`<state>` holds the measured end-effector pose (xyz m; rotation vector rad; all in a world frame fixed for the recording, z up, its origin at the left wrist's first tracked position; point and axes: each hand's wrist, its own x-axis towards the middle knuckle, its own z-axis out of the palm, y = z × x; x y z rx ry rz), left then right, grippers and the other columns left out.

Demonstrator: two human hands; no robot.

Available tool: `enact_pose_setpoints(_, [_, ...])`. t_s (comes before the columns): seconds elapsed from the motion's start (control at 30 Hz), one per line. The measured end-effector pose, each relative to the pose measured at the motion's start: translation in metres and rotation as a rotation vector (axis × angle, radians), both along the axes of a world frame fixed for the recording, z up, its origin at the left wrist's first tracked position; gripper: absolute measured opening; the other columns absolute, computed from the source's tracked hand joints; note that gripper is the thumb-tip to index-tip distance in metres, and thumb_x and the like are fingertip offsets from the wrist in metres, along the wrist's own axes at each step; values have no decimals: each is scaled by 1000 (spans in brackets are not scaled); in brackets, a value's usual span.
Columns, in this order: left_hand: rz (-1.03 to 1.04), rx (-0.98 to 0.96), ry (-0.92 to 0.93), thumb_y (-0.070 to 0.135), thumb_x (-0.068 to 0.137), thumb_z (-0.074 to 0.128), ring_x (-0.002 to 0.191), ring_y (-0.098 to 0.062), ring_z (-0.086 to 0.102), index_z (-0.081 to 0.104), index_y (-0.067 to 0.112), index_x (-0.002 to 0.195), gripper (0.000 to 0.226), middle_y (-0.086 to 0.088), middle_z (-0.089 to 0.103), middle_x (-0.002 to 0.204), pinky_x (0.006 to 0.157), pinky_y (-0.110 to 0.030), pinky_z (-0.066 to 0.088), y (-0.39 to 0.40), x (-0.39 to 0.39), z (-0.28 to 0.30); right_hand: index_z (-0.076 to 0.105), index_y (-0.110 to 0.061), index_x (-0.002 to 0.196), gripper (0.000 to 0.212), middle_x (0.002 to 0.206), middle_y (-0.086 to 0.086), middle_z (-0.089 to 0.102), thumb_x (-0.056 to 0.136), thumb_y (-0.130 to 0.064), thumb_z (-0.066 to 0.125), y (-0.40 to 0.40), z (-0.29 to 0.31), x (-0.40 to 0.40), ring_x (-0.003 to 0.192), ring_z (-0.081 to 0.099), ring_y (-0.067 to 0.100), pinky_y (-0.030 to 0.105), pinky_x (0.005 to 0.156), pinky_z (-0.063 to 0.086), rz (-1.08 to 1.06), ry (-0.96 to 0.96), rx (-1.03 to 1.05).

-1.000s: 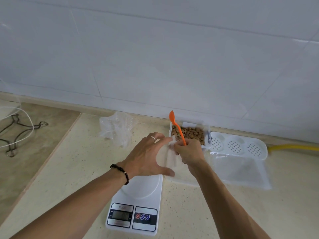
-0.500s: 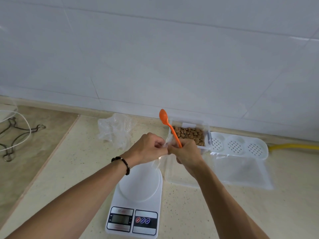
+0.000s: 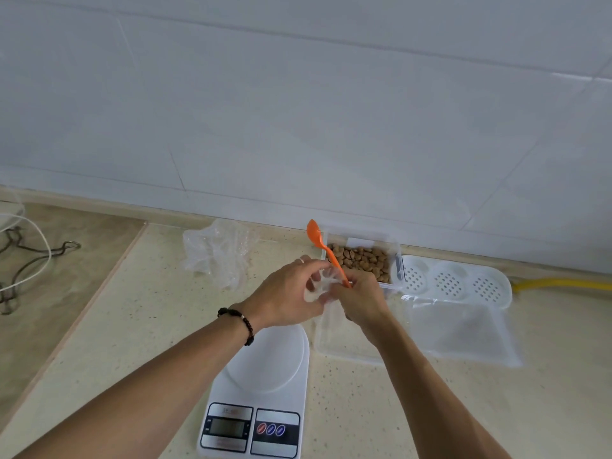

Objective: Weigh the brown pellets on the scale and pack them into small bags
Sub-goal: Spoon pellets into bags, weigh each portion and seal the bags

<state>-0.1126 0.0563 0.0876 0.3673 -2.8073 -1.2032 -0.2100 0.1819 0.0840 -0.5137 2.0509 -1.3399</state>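
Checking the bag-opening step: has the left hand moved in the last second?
Yes. The left hand closed in rightward toward the pellet container, now pinching the small bag.

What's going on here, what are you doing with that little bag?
A person is working a small clear bag open with both hands above a white kitchen scale. The left hand pinches one side; the right hand pinches the other while also gripping an orange spoon. The brown pellets sit in a clear container behind. Nothing lies on the scale's platform.

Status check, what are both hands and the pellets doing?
Left hand and right hand both pinch small clear plastic bag; right also holds orange plastic spoon. Brown pellets still in tub. White scale bare.
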Motion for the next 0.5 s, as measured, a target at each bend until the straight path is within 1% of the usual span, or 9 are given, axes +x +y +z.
enact_pose_setpoints(0.03, [-46,-55,-26,38,70,78,101,-6,51,42,39,122,64,15,43,115,73,-29,52,0,-1,1,67,2,94,19,78,24,71,85,7,52,1,2,-1,34,44,3,16,38,32,-1,-43,-30])
enact_pose_setpoints(0.1, [-130,-154,-44,49,51,87,113,-8,38,34,37,118,86,16,30,126,78,-23,46,-2,-3,0,67,2,93,17,73,21,71,84,6,53,3,3,-4,38,32,12,24,39,25,16,-118,-69])
enact_pose_setpoints(0.17, [-191,-228,-8,52,41,90,113,-8,35,33,33,116,96,15,32,123,83,-18,41,-3,-6,-2,66,6,93,15,72,20,70,84,6,54,3,3,-8,42,24,17,26,41,20,44,-181,-110])
enact_pose_setpoints(0.2, [-186,-245,21,51,41,90,110,-8,37,34,31,116,95,14,35,117,84,-19,43,-3,-7,-5,65,7,94,15,71,21,70,85,7,53,3,3,-8,42,23,17,26,41,19,51,-207,-124])
enact_pose_setpoints(0.27, [-137,-247,82,46,49,87,109,-10,39,35,28,121,91,15,40,112,82,-23,45,-2,-7,-8,66,4,92,15,71,22,69,87,7,52,2,5,-10,41,23,15,26,40,19,61,-239,-149])
enact_pose_setpoints(0.37, [-87,-221,131,41,59,84,111,-7,36,34,31,130,87,20,41,114,80,-19,41,-3,-4,-13,68,-2,91,18,71,22,68,89,6,52,3,4,-12,41,25,15,24,39,20,50,-248,-151])
enact_pose_setpoints(0.43, [-66,-204,134,40,61,83,108,-6,37,37,34,127,81,19,45,113,80,-18,39,-5,-3,-12,70,-5,88,19,74,23,69,90,5,54,2,1,-13,40,25,13,23,39,21,25,-256,-141])
enact_pose_setpoints(0.5, [-50,-204,121,42,61,82,101,-7,40,39,35,123,76,15,48,109,79,-22,42,-7,-3,-10,70,-5,86,15,75,22,69,89,3,58,1,0,-12,39,25,12,23,38,21,14,-267,-138])
